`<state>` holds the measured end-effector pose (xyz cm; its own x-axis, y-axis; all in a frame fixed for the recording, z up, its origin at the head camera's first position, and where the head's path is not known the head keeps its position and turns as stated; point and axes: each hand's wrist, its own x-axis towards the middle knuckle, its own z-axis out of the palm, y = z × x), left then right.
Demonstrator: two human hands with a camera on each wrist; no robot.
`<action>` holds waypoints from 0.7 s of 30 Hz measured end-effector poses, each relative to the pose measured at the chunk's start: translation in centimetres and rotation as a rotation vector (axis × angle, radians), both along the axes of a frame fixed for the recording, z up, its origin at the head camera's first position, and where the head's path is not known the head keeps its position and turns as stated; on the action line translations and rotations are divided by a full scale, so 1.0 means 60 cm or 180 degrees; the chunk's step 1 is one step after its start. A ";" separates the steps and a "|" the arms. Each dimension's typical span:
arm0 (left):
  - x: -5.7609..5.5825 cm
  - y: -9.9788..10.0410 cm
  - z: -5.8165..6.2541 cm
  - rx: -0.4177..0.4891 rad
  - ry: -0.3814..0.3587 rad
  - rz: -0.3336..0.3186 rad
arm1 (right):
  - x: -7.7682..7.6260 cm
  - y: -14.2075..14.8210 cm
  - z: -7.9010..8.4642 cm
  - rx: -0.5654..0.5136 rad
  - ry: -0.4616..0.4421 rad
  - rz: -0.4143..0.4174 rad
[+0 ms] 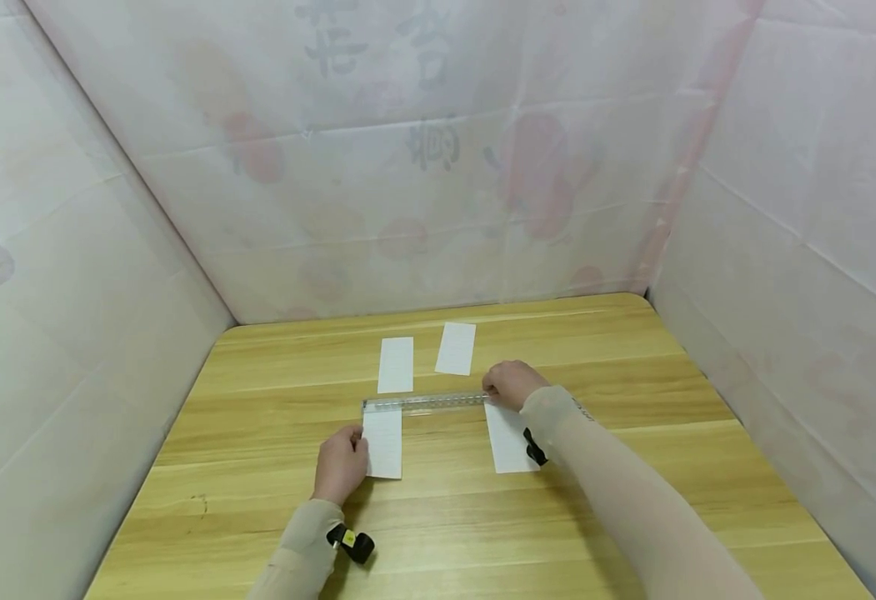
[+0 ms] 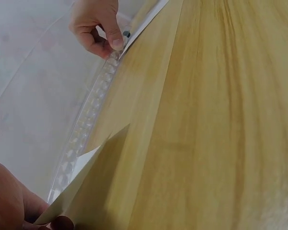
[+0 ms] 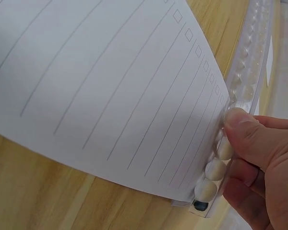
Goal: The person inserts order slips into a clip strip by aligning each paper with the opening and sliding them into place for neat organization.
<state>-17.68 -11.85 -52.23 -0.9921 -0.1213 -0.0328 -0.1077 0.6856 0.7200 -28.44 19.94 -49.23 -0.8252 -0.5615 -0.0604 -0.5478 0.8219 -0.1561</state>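
**Clear plastic strip with a row of round bumps (image 1: 424,402), right end in a pinch**

I have it running left to right, dark insert at the right end, right hand (image 1: 514,385) pinching there. Left end crosses the top of a white rectangular paper sheet (image 1: 382,446); left hand (image 1: 342,462) pinches that sheet's left edge, slightly raised. A white ruled paper sheet with printed checkboxes (image 1: 508,442) meets the strip's right end, surface bowed.

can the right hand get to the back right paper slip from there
Probably yes: the right hand is near the back right paper slip and nothing visible stands between them, though it may first have to release the clear plastic strip.
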 end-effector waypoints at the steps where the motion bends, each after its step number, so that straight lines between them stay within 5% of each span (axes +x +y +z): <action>1: -0.001 0.000 0.000 -0.0004 0.0002 -0.0006 | 0.000 0.000 0.001 0.0002 0.0009 0.0003; 21: -0.004 0.004 -0.002 0.0104 0.0157 -0.0116 | 0.010 -0.002 0.007 -0.0208 -0.0063 -0.0058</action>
